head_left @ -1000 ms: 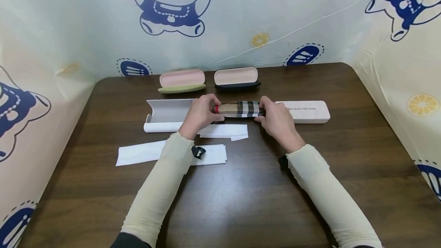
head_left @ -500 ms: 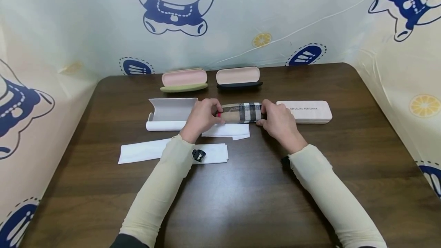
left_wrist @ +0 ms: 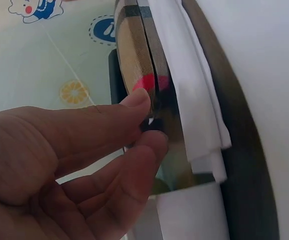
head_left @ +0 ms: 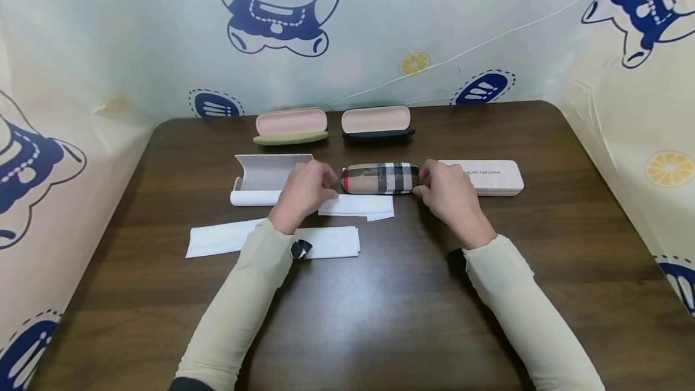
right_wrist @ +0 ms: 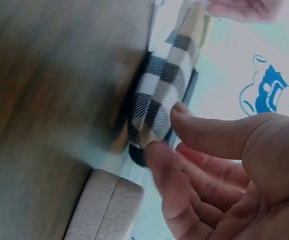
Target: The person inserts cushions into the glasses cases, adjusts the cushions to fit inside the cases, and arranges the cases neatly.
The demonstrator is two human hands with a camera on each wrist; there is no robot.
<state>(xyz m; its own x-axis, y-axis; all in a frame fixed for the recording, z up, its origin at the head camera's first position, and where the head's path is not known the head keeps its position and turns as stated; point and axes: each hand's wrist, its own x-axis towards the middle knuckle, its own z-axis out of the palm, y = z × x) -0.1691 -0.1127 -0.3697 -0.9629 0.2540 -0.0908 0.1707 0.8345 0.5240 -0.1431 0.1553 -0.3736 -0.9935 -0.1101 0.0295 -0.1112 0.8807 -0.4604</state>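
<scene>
Left hand [head_left: 305, 192], fingertips narrowly parted, has drawn back from the plaid glasses case [head_left: 377, 178], baring its left end; right hand [head_left: 450, 198] has slid slightly right, at the other end, whether pinching unclear. Plaid lies between open white case [head_left: 252, 198], left, and lettered white box [head_left: 502, 178], right.

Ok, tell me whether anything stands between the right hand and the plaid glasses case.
Nothing visible does: the right hand is at the right end of the plaid glasses case. The lettered white box lies farther right, a folded white cloth on the near side.
</scene>
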